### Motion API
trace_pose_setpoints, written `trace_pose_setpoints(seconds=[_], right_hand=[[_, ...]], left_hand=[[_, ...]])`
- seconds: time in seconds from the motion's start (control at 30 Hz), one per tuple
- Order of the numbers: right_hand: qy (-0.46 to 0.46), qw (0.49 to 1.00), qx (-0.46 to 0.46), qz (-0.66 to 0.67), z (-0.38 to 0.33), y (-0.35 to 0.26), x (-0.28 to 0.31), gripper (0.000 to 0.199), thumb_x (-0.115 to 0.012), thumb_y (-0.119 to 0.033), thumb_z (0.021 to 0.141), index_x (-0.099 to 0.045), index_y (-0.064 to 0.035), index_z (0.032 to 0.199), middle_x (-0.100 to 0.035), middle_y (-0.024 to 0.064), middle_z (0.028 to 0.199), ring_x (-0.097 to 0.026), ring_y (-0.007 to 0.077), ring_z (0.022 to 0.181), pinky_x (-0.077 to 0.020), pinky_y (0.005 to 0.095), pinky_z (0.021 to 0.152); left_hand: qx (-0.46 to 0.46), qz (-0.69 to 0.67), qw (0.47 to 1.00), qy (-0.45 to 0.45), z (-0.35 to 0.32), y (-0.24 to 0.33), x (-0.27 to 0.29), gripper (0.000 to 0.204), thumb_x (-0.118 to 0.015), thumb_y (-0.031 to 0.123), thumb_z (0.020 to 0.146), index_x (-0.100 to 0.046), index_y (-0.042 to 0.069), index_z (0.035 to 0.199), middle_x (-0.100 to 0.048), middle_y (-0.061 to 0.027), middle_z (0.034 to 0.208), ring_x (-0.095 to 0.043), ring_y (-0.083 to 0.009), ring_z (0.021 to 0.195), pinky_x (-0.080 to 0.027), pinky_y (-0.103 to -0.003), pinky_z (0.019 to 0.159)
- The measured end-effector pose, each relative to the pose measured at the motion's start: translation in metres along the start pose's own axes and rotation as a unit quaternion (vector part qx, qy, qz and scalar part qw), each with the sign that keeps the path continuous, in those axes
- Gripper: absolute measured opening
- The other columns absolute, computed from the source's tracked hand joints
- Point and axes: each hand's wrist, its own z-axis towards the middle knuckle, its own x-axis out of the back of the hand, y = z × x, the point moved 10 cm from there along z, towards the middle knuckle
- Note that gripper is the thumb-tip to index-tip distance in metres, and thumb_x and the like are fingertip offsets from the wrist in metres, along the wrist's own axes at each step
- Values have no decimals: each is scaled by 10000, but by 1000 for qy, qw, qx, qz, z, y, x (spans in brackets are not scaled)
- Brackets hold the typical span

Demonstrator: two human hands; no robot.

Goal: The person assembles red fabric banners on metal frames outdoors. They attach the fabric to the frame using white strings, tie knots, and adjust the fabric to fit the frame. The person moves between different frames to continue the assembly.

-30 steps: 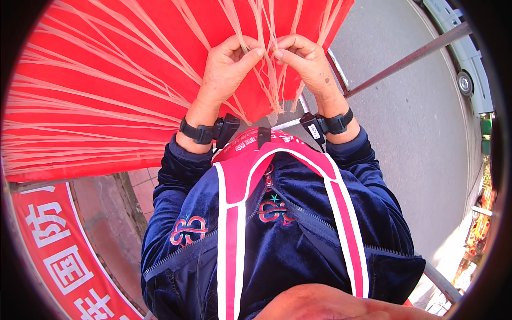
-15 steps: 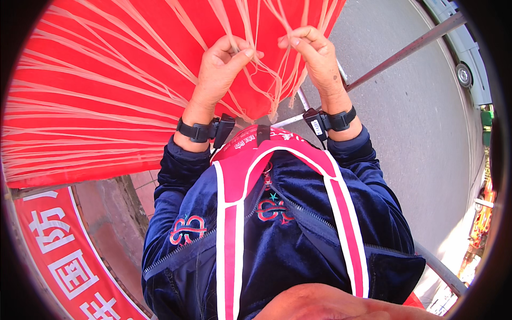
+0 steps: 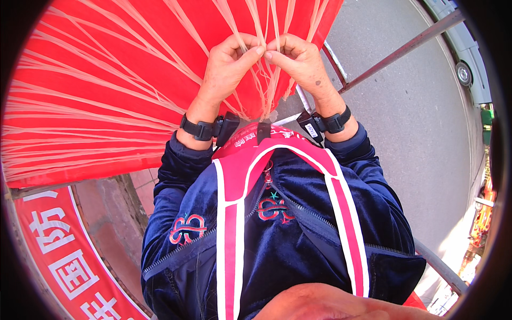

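Long, thin, pale strands (image 3: 271,88) lie fanned across a bright red sheet (image 3: 80,170), drawing together toward its near corner. My left hand (image 3: 226,66) has its thumb and forefinger pinched on some of these strands. Close beside it, my right hand (image 3: 303,64) pinches strands in the same way, the fingertips of both hands almost meeting. Loose ends hang down below the fingers. Exactly which strands each hand grips is too fine to make out.
Metal poles (image 3: 400,53) run along the right of the sheet, with grey pavement (image 3: 394,133) beyond. A parked vehicle (image 3: 466,58) stands at the far right. A red banner with white characters (image 3: 58,234) curves along the lower left, beside brownish paving (image 3: 106,213).
My right hand has moved left and slightly down, bringing its fingertips up to my left hand's. The left hand has shifted a little right. The strands between them have drawn together.
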Motion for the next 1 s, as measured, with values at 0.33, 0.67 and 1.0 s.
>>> trace_pose_setpoints(seconds=[0.33, 0.67, 1.0], right_hand=[[-7, 999, -2, 53, 1, -1, 5, 99, -672, -95, 918, -667, -27, 990, -675, 9, 855, -632, 80, 798, -498, 221, 729], [-22, 999, -1, 49, 0, 2, 5, 82, -680, -92, 910, -683, -30, 963, -675, 6, 864, -626, 73, 827, -506, 220, 748], [-21, 996, -23, 83, -1, 9, 3, 82, -679, -94, 909, -681, -31, 962, -671, 8, 856, -631, 83, 814, -509, 235, 754]], left_hand=[[0, -54, 998, -20, 1, 1, -5, 123, -684, 89, 915, -654, 30, 1019, -663, -6, 897, -606, -73, 834, -481, -212, 749], [-6, -12, 1000, -28, 3, -4, -3, 100, -687, 99, 914, -679, 49, 1000, -671, 3, 896, -614, -69, 846, -490, -224, 765], [-3, -41, 999, -30, -2, -5, -6, 107, -692, 99, 911, -668, 37, 995, -664, -4, 884, -605, -63, 834, -487, -217, 751]])
